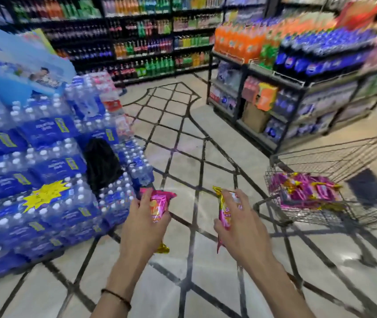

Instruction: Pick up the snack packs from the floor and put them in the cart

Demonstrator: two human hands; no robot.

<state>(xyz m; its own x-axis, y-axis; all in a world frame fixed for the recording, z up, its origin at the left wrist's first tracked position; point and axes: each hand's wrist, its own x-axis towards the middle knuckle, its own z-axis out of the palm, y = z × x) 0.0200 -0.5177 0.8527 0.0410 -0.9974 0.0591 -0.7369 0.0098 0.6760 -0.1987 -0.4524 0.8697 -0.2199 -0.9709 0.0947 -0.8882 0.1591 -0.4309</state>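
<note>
A: Lower centre: left hand (143, 216), fingers curled round a pink foil snack pack (160, 203); right hand (238, 223) grips a second pink foil pack (225, 214).
B: Wire metal cart (320, 157) at mid-right, well apart. Risk: slick foil may slip during the carry.

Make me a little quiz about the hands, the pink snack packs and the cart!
1. True or false: the left hand holds nothing.
2. What lies in the wire cart? A) water bottles B) pink snack packs C) nothing
3. Fill in: the cart stands nearer the ____ hand.

Key: 1 false, it grips a pink snack pack; 2 B; 3 right hand.
</note>
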